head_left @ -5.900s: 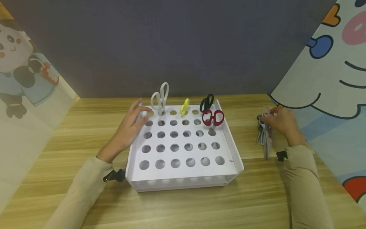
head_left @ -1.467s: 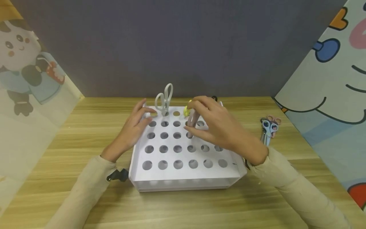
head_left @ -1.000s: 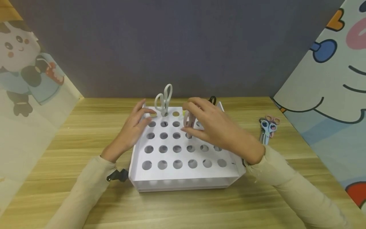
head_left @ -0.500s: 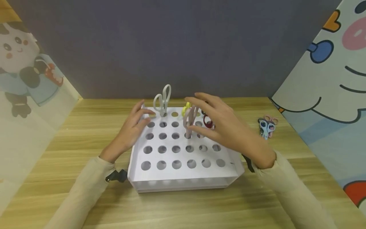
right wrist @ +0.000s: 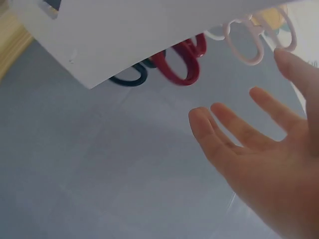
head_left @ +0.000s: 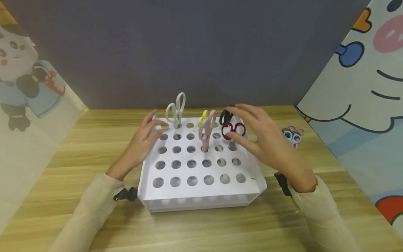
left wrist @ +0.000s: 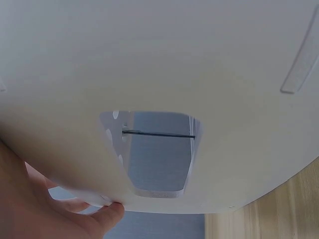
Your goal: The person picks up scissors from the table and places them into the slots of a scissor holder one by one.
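Note:
A white rack (head_left: 184,190) with rows of round holes stands in the middle. My left hand (head_left: 140,143) rests on its left edge near the back, fingers extended over the top board. The left wrist view shows fingertips at the edge of the rack's side wall. Pale pink scissors (head_left: 206,131) stand handles up in a third-row hole. To their right my right hand (head_left: 270,140) hovers with fingers spread, holding nothing, overlapping the red scissors (head_left: 240,129) in the head view. In the right wrist view, red scissors handles (right wrist: 187,64) appear beyond the fingertips, apart from them.
White scissors (head_left: 176,111), yellow-handled scissors (head_left: 202,118) and black scissors (head_left: 224,117) stand in the rack's back row. Right of the rack, light blue scissors (head_left: 292,137) lie bunched with pink and dark ones on the wooden table (head_left: 201,229). A grey panel (head_left: 201,52) rises behind.
My right hand took the pale pink scissors from the right-hand pile, placed them in the rack, let go and moved right. My left hand has stayed on the rack's edge.

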`<state>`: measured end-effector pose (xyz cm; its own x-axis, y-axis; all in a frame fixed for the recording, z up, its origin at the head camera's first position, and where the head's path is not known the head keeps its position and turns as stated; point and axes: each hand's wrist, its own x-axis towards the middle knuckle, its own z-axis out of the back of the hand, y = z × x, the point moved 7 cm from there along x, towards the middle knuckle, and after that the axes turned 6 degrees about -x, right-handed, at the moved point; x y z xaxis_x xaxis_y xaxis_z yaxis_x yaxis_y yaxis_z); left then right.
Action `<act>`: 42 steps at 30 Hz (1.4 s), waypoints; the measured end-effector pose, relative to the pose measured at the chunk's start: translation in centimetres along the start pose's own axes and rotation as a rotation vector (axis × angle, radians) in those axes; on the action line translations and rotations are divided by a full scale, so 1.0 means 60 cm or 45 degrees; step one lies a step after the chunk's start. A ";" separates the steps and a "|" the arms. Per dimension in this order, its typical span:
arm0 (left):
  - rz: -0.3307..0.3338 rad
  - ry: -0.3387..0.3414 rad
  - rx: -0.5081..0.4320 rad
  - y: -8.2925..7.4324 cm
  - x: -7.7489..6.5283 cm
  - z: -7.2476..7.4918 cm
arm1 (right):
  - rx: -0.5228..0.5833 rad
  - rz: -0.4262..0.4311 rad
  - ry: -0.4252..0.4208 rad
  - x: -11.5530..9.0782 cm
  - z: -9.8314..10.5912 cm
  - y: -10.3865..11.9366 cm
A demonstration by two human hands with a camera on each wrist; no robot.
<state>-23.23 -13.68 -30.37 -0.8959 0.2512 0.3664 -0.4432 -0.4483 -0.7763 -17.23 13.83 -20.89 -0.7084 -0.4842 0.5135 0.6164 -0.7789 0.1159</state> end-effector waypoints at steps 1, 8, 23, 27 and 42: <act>0.001 0.000 0.000 0.000 0.000 0.000 | 0.001 -0.014 -0.015 -0.002 0.000 -0.006; 0.008 0.008 -0.011 0.000 0.003 -0.003 | -0.047 -0.078 -0.081 -0.008 -0.005 -0.051; 0.002 0.005 0.010 0.000 0.002 0.001 | -0.079 -0.315 0.021 -0.018 -0.030 -0.188; 0.004 0.004 0.008 0.001 0.002 0.001 | -0.105 -0.388 0.077 -0.030 -0.036 -0.226; -0.008 -0.003 -0.008 -0.003 0.000 0.002 | -0.081 -0.520 0.147 -0.079 -0.064 -0.331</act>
<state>-23.17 -13.68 -30.15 -0.8930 0.2523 0.3726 -0.4489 -0.4415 -0.7769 -27.43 30.06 -28.93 -0.9260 -0.1694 0.3375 0.2572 -0.9373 0.2352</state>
